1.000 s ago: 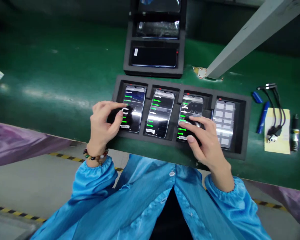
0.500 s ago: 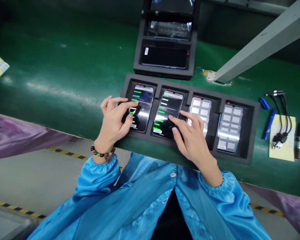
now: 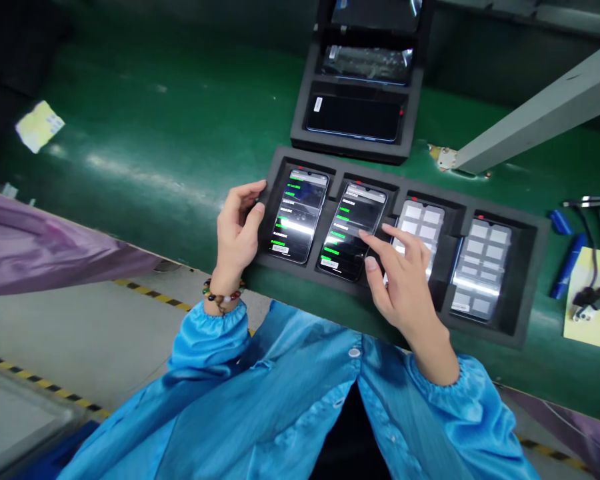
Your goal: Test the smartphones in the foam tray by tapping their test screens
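Observation:
A black foam tray (image 3: 529, 267) lies in front of me with a smartphone in each compartment. My left hand (image 3: 237, 230) is at its left end, fingers curled against the outer side and thumb by the rim. Right of it, the leftmost smartphone (image 3: 307, 200) shows a dark screen with green and white text lines. My right hand (image 3: 405, 273) is open above the second smartphone (image 3: 347, 230), its index fingertip at the similar text list. Partly behind that hand is a third smartphone (image 3: 423, 223) with pale squares on its screen. The rightmost smartphone (image 3: 483, 267) shows similar squares.
Behind stands another foam tray (image 3: 415, 127) with several smartphones. A grey metal post (image 3: 540, 110) slants up at the right. Blue marker (image 3: 569, 267), black cables (image 3: 593, 293) and a yellow paper (image 3: 575, 327) lie right; a yellow-white paper (image 3: 40, 127) lies left.
My left hand has left the leftmost screen and moved to the tray's left end. My right hand stays over the second phone, whose list has scrolled. The whole view has shifted.

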`<state>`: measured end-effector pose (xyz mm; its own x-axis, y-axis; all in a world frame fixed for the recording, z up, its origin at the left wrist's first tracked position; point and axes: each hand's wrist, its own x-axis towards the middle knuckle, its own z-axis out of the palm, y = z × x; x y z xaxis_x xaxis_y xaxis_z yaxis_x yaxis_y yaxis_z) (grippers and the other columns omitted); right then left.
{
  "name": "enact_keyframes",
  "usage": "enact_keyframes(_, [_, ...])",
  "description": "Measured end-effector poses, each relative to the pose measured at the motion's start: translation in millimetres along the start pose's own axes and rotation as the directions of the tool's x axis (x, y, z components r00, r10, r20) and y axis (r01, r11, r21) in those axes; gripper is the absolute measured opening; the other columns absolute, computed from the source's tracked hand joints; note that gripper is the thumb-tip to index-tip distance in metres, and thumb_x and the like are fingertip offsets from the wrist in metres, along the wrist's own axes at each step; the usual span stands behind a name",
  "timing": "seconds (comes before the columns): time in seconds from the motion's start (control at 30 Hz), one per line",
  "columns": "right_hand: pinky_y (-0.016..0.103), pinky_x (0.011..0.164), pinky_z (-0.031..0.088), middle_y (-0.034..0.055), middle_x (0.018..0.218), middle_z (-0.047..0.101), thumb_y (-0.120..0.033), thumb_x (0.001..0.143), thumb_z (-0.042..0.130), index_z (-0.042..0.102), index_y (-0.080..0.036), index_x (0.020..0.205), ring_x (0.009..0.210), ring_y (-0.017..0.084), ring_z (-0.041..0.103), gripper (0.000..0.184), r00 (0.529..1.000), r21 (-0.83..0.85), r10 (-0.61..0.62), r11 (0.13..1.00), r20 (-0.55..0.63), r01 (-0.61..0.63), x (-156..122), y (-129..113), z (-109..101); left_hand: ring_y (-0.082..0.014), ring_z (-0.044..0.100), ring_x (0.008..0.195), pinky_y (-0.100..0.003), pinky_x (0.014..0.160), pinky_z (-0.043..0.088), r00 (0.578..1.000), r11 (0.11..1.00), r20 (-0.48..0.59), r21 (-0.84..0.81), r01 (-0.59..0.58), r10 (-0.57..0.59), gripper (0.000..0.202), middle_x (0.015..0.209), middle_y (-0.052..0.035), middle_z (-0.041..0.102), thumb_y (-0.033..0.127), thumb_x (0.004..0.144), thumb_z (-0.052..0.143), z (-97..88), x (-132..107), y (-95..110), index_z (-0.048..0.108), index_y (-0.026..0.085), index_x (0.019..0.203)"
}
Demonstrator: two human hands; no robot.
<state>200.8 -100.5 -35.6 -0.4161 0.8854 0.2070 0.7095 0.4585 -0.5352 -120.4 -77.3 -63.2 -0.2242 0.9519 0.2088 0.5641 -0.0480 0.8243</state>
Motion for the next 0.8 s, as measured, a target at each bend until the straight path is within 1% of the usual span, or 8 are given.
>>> enact_keyframes(0.13, [0.060,0.124,0.039,0.0094,0.140,0.078,-0.030,0.114,0.047,0.056,-0.033,0.158,0.152,0.036,0.056,0.045,1.000,0.000,0.012,1.000,-0.009,-0.012,0.0,-1.4,-0.4,-0.0249,0.066,0.144,-0.044,0.128,0.053,0.995,0.998,0.088,-0.053,0.044,-0.039,0.041,0.154,-0.0088,0.067,0.044,0.106,0.062,1.2,3.6,-9.0,0.059,0.030,0.145])
enact_keyframes(0.23, [0.061,0.124,0.039,0.0093,0.141,0.077,-0.030,0.114,0.046,0.056,-0.033,0.158,0.152,0.036,0.056,0.045,1.000,0.002,0.014,1.000,-0.010,-0.014,-0.3,-2.0,-1.1,-0.0257,0.063,0.146,-0.046,0.131,0.050,0.992,0.998,0.127,-0.057,0.030,-0.022,0.044,0.155,-0.0086,0.066,0.044,0.105,0.064,-1.2,3.7,-12.3,0.059,0.031,0.147])
enact_keyframes(0.33, [0.060,0.125,0.039,0.0095,0.143,0.076,-0.030,0.114,0.047,0.055,-0.032,0.158,0.153,0.037,0.055,0.044,1.000,0.011,0.002,1.000,-0.005,-0.002,-0.5,-1.6,-1.2,-0.0283,0.059,0.152,-0.048,0.134,0.047,0.981,0.999,0.192,-0.052,-0.003,0.013,0.052,0.163,-0.0102,0.059,0.049,0.105,0.066,-6.3,3.4,-12.7,0.055,0.031,0.153])
enact_keyframes(0.43, [0.059,0.124,0.039,0.0103,0.140,0.077,-0.030,0.114,0.048,0.056,-0.030,0.156,0.153,0.037,0.055,0.043,1.000,0.015,0.003,1.000,-0.009,-0.003,0.3,-2.3,-0.2,-0.0341,0.043,0.166,-0.054,0.140,0.037,0.954,0.998,0.291,-0.013,-0.069,0.070,0.070,0.173,-0.0123,0.047,0.056,0.100,0.075,-12.2,3.5,-12.0,0.049,0.032,0.160])
enact_keyframes(0.53, [0.059,0.123,0.039,0.0104,0.142,0.077,-0.030,0.114,0.048,0.056,-0.031,0.157,0.153,0.037,0.056,0.044,1.000,0.022,0.000,1.000,-0.011,0.000,0.2,-3.0,-0.2,-0.0363,0.030,0.172,-0.058,0.142,0.030,0.936,0.993,0.337,0.023,-0.119,0.104,0.079,0.177,-0.0124,0.042,0.059,0.097,0.080,-15.5,3.1,-12.0,0.046,0.034,0.164])
enact_keyframes(0.67, [0.059,0.125,0.039,0.0091,0.149,0.074,-0.030,0.113,0.049,0.059,-0.033,0.156,0.150,0.036,0.058,0.044,0.996,0.047,0.027,0.999,-0.088,-0.023,-8.1,8.3,-10.5,-0.0347,0.032,0.171,-0.056,0.142,0.030,0.943,0.995,0.323,0.025,-0.095,0.082,0.074,0.177,-0.0118,0.041,0.060,0.101,0.074,-16.0,1.6,-13.5,0.047,0.034,0.164])
enact_keyframes(0.73, [0.060,0.124,0.040,0.0105,0.149,0.073,-0.032,0.114,0.049,0.063,-0.032,0.153,0.148,0.037,0.059,0.042,0.980,0.050,0.103,0.994,-0.169,-0.096,-14.6,19.1,-20.5,-0.0331,0.037,0.169,-0.054,0.142,0.031,0.950,0.997,0.304,0.028,-0.076,0.064,0.065,0.175,-0.0109,0.044,0.058,0.105,0.069,-16.1,3.0,-14.0,0.049,0.034,0.163])
enact_keyframes(0.8, [0.062,0.124,0.040,0.0129,0.146,0.073,-0.035,0.114,0.048,0.065,-0.029,0.150,0.147,0.038,0.059,0.040,0.960,0.045,0.179,0.984,-0.213,-0.174,-17.2,28.1,-30.1,-0.0317,0.045,0.162,-0.052,0.138,0.036,0.956,0.994,0.285,0.059,-0.094,0.074,0.056,0.168,-0.0105,0.051,0.054,0.108,0.065,-16.0,8.3,-13.0,0.056,0.034,0.159])
